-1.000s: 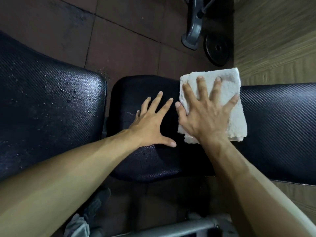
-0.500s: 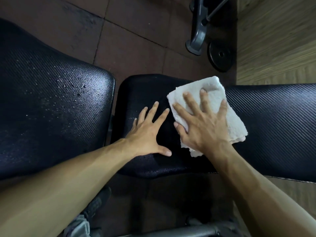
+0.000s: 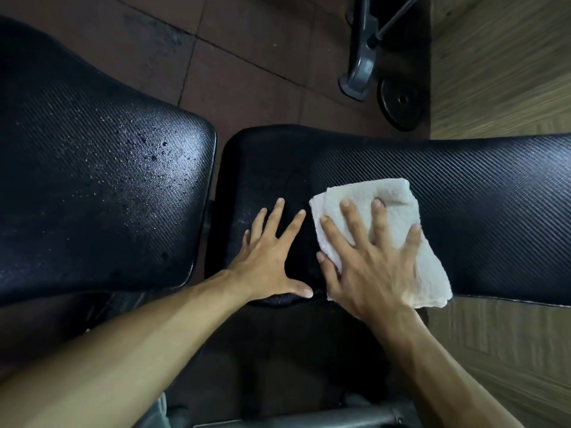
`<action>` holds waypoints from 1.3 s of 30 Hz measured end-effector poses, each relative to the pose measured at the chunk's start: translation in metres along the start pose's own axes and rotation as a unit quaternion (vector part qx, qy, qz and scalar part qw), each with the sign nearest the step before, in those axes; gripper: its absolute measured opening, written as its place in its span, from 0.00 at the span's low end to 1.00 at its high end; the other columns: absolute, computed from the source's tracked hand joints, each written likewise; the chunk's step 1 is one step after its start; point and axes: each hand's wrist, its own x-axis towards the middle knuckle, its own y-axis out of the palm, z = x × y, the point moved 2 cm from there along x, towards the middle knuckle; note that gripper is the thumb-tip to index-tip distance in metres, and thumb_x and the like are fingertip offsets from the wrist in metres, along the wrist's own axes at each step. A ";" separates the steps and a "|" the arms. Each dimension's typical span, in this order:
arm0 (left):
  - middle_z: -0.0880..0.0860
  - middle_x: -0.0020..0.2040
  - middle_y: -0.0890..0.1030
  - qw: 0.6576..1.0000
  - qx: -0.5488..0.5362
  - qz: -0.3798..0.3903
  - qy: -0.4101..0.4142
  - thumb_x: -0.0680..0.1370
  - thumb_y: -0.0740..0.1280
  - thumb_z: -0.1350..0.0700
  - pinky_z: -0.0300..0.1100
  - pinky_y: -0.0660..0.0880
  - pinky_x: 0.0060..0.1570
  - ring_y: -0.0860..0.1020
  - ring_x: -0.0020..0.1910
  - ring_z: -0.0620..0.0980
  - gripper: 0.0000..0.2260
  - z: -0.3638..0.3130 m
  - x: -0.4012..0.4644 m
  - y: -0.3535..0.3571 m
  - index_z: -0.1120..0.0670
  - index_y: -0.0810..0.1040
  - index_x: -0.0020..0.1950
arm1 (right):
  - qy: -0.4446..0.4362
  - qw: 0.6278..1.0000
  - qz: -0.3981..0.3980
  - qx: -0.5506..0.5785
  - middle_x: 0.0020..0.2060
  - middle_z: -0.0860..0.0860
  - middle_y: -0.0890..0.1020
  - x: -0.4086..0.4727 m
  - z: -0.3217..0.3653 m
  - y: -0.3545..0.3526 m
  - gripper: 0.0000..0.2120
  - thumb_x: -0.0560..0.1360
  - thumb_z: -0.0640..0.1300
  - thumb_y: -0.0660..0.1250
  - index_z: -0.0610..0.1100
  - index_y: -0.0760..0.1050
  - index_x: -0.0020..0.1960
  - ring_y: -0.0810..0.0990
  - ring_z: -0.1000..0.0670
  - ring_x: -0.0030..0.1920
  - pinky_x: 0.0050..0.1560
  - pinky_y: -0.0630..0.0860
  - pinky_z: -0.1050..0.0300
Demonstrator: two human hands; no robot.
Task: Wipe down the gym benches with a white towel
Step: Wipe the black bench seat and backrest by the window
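You are pressing the white towel [image 3: 398,211] flat under your spread right hand [image 3: 370,267] to wipe the bench pad [image 3: 494,186], while your open, empty left hand [image 3: 272,257] is bracing on it for support.

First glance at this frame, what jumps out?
The white towel stands out against the black bench pad at centre right, pressed flat under the right hand with fingers spread. Just left of it, the left hand rests flat on the same pad, bare. On the left, a second black pad is speckled with droplets.
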 end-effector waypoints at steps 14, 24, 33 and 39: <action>0.45 0.76 0.24 1.000 -0.001 -0.021 0.013 0.62 0.77 0.32 0.59 0.43 0.76 0.29 0.77 0.51 0.62 0.025 -0.006 0.009 0.40 0.35 0.79 | 0.100 0.991 -0.062 0.060 0.81 0.48 0.63 -0.024 0.043 0.028 0.28 0.80 0.64 0.54 0.56 0.70 0.76 0.53 0.35 0.81 0.63 0.53 0.14; 0.45 0.78 0.27 1.000 -0.003 -0.022 0.009 0.58 0.77 0.29 0.66 0.46 0.74 0.33 0.78 0.57 0.64 0.033 0.025 -0.020 0.39 0.36 0.80 | 0.094 0.994 0.020 0.043 0.82 0.48 0.57 0.037 0.042 0.000 0.30 0.81 0.65 0.48 0.58 0.60 0.81 0.51 0.33 0.80 0.65 0.52 0.15; 0.44 0.82 0.43 0.993 -0.081 -0.079 -0.045 0.74 0.73 0.40 0.51 0.51 0.78 0.45 0.80 0.51 0.46 0.061 0.046 -0.054 0.45 0.47 0.82 | 0.043 0.997 0.057 0.040 0.83 0.51 0.49 0.129 0.041 -0.014 0.30 0.81 0.66 0.46 0.61 0.50 0.82 0.41 0.36 0.81 0.69 0.47 0.17; 0.47 0.81 0.55 0.983 -0.122 -0.127 -0.046 0.80 0.67 0.47 0.45 0.56 0.77 0.56 0.79 0.47 0.34 0.065 0.044 -0.067 0.47 0.54 0.81 | 0.009 0.995 0.090 0.030 0.83 0.52 0.44 0.152 0.046 -0.025 0.32 0.81 0.68 0.42 0.61 0.45 0.82 0.38 0.37 0.81 0.71 0.47 0.19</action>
